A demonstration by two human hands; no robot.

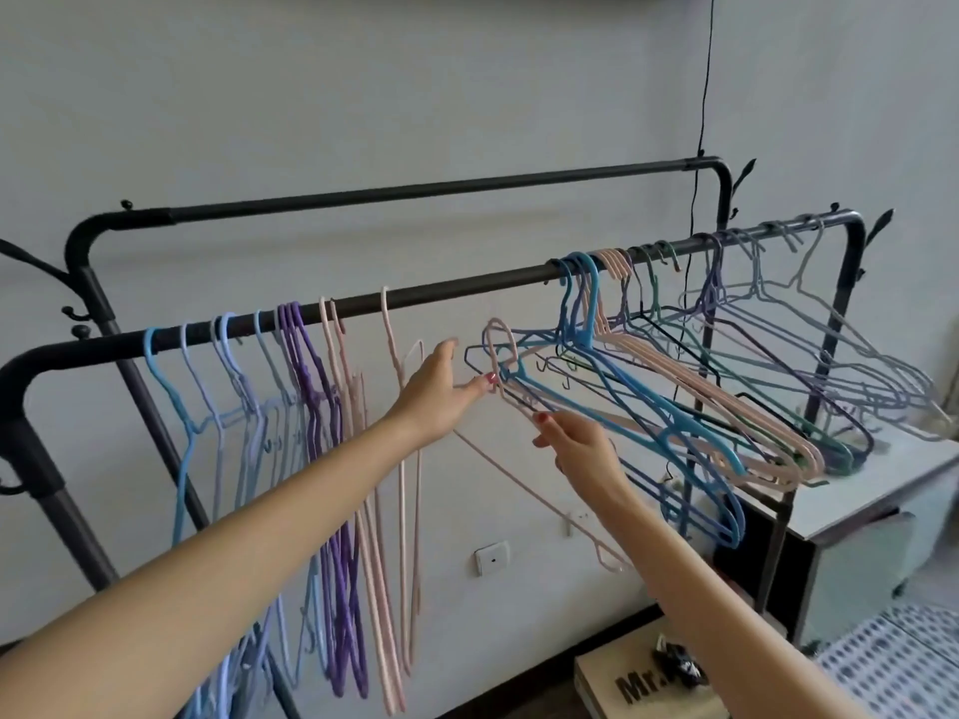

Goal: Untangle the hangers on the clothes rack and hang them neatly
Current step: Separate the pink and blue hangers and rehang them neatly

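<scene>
Pinching pink hanger (498, 321) below rack (441, 289)

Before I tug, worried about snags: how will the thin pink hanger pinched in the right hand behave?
Probably light: the right hand holds the thin pink hanger with a pinch. Likely springy, being thin. May snag the blue hangers alongside.

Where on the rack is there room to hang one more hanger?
The front bar is bare between the lone pink hanger and the blue hangers. The back bar is bare all along. Crowded: the tangled bunch on the right, the neat row on the left.
</scene>
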